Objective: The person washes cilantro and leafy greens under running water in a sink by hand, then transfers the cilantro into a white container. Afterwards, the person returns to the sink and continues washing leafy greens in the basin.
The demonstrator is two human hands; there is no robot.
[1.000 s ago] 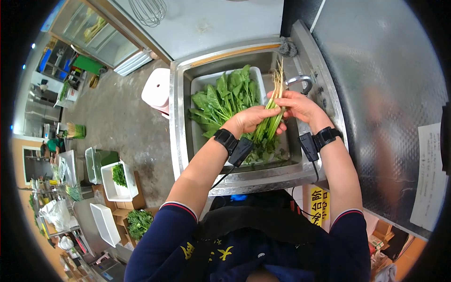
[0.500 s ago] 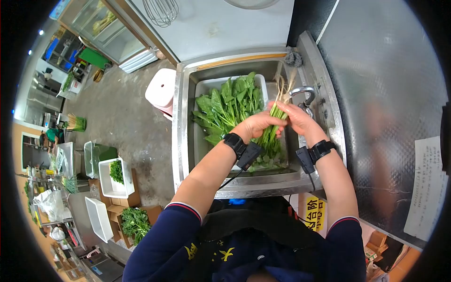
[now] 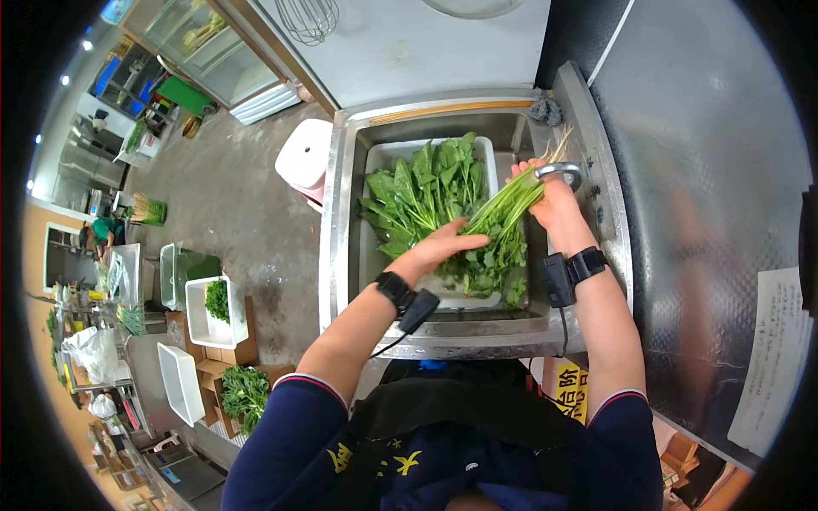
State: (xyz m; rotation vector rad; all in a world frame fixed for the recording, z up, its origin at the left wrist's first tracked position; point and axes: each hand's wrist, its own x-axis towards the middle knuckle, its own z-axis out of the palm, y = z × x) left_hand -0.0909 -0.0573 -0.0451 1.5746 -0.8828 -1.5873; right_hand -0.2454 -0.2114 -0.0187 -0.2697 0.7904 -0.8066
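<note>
A bunch of thin-stemmed greens [image 3: 509,206] lies slanted over the steel sink [image 3: 341,255], its pale roots beside the curved faucet [image 3: 560,171]. My right hand [image 3: 552,198] is wrapped round the stems near the roots, partly hidden by the faucet. My left hand [image 3: 440,247] is open, fingers spread, at the lower left side of the bunch near its leaves. Broad-leaved greens [image 3: 422,187] lie in a white tub [image 3: 492,166] inside the sink, left of the bunch.
A pink-and-white bin [image 3: 306,156] stands on the floor left of the sink. Farther left are white tubs [image 3: 181,383], a green tub [image 3: 192,271] and leafy greens [image 3: 245,396]. Another person [image 3: 104,232] is at the far left. A scouring pad [image 3: 545,109] rests at the sink's back corner.
My left hand has let go of the stems and moved left, its fingers spreading. The bunch now slants with its roots toward the upper right, held by my right hand. The view has shifted slightly.
</note>
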